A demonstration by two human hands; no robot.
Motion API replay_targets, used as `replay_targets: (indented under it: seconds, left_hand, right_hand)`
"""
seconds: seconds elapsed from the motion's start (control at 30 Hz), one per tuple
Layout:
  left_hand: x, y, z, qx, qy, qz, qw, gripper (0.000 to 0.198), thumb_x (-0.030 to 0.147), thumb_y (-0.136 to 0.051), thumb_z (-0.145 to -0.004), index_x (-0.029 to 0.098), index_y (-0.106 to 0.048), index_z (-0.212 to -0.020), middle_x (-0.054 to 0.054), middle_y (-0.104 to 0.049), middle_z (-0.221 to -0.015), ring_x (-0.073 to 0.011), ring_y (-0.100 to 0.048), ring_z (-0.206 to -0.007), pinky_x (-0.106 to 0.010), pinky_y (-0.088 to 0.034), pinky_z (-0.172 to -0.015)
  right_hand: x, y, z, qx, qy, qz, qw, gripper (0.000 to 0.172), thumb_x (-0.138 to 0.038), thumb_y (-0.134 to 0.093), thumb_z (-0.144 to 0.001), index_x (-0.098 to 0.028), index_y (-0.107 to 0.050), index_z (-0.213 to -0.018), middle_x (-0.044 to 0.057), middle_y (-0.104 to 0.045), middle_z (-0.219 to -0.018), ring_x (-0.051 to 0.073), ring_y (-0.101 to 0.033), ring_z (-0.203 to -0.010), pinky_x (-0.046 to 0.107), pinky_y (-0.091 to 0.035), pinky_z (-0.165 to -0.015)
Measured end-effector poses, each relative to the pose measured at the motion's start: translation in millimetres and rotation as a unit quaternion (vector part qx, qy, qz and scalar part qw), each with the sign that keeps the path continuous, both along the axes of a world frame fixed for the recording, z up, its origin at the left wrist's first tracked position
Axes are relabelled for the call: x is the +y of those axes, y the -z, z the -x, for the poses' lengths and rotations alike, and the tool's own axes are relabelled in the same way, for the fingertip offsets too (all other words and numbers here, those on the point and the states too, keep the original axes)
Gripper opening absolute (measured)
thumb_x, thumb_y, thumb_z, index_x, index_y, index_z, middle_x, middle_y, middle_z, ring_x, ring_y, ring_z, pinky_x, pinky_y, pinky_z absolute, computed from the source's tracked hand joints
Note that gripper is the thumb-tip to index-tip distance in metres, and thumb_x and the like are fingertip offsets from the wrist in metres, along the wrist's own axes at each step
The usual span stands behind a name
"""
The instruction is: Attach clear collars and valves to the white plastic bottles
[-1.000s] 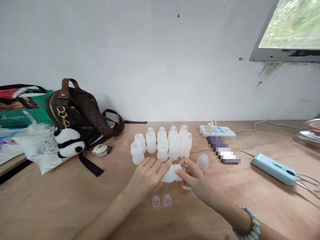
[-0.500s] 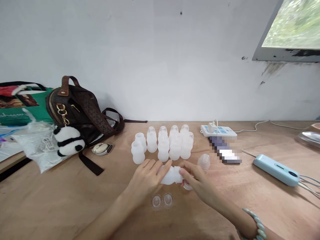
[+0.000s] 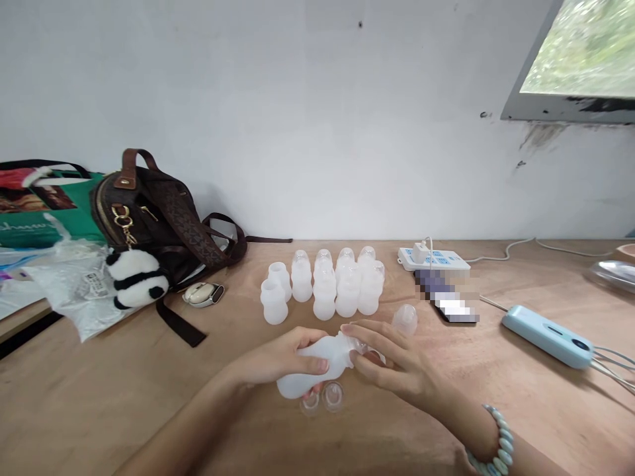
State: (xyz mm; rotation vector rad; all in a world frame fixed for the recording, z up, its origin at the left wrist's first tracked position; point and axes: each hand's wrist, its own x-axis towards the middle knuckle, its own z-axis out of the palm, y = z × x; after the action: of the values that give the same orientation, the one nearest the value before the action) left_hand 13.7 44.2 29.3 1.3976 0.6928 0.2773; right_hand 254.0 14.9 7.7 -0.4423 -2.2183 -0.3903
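A frosted white baby bottle [image 3: 310,370] lies tilted in my left hand [image 3: 278,360], whose thumb and fingers wrap round its body. Its neck points up to the right. My right hand [image 3: 397,354] closes its fingers round a clear nipple [image 3: 359,345] at the bottle's mouth; the fingers partly hide it. Two clear nipples [image 3: 333,396] sit on the table just below the bottle. A clear dome cap [image 3: 405,320] stands beyond my right hand. Behind, two uncapped white bottles [image 3: 274,303] stand left of several bottles with clear domes [image 3: 325,294].
At the left are a brown backpack [image 3: 169,218] with a panda plush [image 3: 136,281], a plastic bag [image 3: 74,284] and a beige mouse [image 3: 201,293]. At the right lie a power strip [image 3: 449,260], a blurred phone [image 3: 449,301] and a light-blue device with cables [image 3: 548,336].
My left hand has turned the bottle from lying level to neck up, moving its base down and left. My right hand's fingers have shifted onto the clear nipple at the mouth.
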Motion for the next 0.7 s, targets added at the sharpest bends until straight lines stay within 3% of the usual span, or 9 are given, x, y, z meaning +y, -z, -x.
replay_targets:
  seconds: [0.13, 0.23, 0.33, 0.43, 0.5, 0.6, 0.7]
  left_hand:
    - [5.5, -4.7, 13.2, -0.019, 0.014, 0.038, 0.999, 0.057, 0.062, -0.079, -0.068, 0.018, -0.064, -0.102, 0.001, -0.065, -0.072, -0.0138, -0.061, -0.058, -0.026, -0.051, -0.057]
    - [5.9, -14.4, 24.7, -0.046, -0.055, 0.025, 0.997, 0.060, 0.066, -0.075, -0.069, 0.019, -0.063, -0.104, 0.000, -0.064, -0.073, -0.0146, -0.061, -0.061, -0.026, -0.051, -0.058]
    - [2.7, -16.7, 30.8, -0.057, -0.150, -0.071, 0.984, 0.048, 0.061, -0.065, -0.081, 0.018, -0.064, -0.104, -0.006, -0.070, -0.092, -0.0204, -0.066, -0.084, -0.030, -0.053, -0.074]
    - [-1.7, -2.4, 30.1, -0.012, -0.204, -0.156, 0.966, 0.035, 0.046, -0.059, -0.090, 0.023, -0.062, -0.116, -0.007, -0.069, -0.119, -0.0248, -0.061, -0.115, -0.035, -0.050, -0.097]
    - [-3.9, 13.9, 28.4, 0.021, -0.218, -0.183, 0.958, 0.040, 0.042, -0.057, -0.091, 0.026, -0.055, -0.128, -0.005, -0.066, -0.127, -0.0259, -0.055, -0.127, -0.040, -0.045, -0.106]
    - [-6.1, 36.4, 27.8, 0.055, -0.235, -0.220, 0.945, 0.051, 0.046, -0.058, -0.089, 0.023, -0.050, -0.134, -0.009, -0.064, -0.133, -0.0300, -0.050, -0.133, -0.048, -0.039, -0.113]
    - [-9.2, 46.7, 31.2, 0.094, -0.244, -0.242, 0.935, 0.053, 0.046, -0.059, -0.089, 0.020, -0.051, -0.134, -0.012, -0.060, -0.139, -0.0320, -0.052, -0.132, -0.051, -0.039, -0.113]
  right_hand:
    - [1.9, -2.0, -4.9, 0.016, 0.012, -0.035, 0.999, 0.032, 0.002, -0.059, -0.087, -0.023, -0.062, -0.108, 0.012, -0.071, -0.116, 0.023, -0.065, -0.112, 0.037, -0.063, -0.079]
    - [7.7, -1.3, -12.7, 0.069, 0.060, -0.035, 0.995, 0.036, 0.003, -0.055, -0.088, -0.023, -0.060, -0.111, 0.014, -0.071, -0.112, 0.026, -0.066, -0.108, 0.041, -0.061, -0.078]
    - [13.0, 1.0, -15.9, 0.126, 0.105, -0.013, 0.986, 0.038, 0.001, -0.053, -0.089, -0.026, -0.057, -0.117, 0.013, -0.070, -0.111, 0.025, -0.068, -0.098, 0.041, -0.059, -0.073]
    - [14.3, 3.6, -13.4, 0.118, 0.107, 0.005, 0.987, 0.037, -0.003, -0.054, -0.091, -0.026, -0.055, -0.120, 0.013, -0.069, -0.111, 0.025, -0.068, -0.096, 0.039, -0.059, -0.072]
    - [13.3, 4.5, -10.8, 0.102, 0.107, 0.006, 0.989, 0.036, -0.004, -0.053, -0.092, -0.025, -0.054, -0.121, 0.014, -0.068, -0.111, 0.025, -0.068, -0.096, 0.039, -0.058, -0.071]
    - [11.2, 4.8, -8.2, 0.090, 0.110, 0.009, 0.990, 0.034, -0.004, -0.051, -0.093, -0.025, -0.053, -0.120, 0.014, -0.067, -0.110, 0.024, -0.067, -0.093, 0.038, -0.057, -0.068]
    - [10.4, 4.6, -7.4, 0.085, 0.105, 0.018, 0.991, 0.031, -0.005, -0.051, -0.094, -0.024, -0.053, -0.118, 0.015, -0.065, -0.111, 0.024, -0.065, -0.093, 0.037, -0.058, -0.067]
